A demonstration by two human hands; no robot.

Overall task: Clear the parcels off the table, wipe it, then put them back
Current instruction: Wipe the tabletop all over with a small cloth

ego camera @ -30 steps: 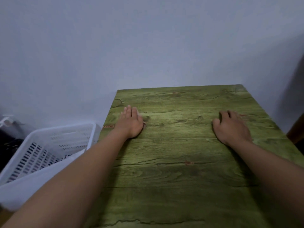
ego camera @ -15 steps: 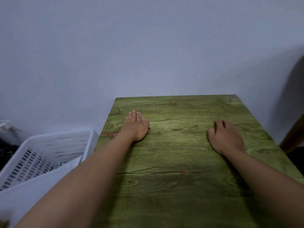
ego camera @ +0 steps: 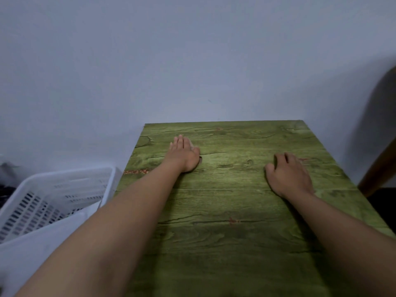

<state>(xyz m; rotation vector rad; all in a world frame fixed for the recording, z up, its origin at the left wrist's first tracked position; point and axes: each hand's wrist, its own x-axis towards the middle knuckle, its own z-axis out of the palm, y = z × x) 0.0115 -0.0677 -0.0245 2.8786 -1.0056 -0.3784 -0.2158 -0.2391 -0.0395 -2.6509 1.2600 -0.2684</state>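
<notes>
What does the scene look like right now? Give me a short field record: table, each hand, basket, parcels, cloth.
table: green wood-grain top, against a pale wall
left hand: flat on the table, fingers straight, holding nothing
right hand: resting on the table, fingers loosely curled, holding nothing
basket: white slotted plastic basket, left of the table; contents cannot be told
parcels: none visible
cloth: none visible

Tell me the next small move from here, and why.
Probably reach the left hand to the white basket beside the table. Both hands, the right hand too, rest on it holding nothing, and neither parcels nor cloth show.
</notes>
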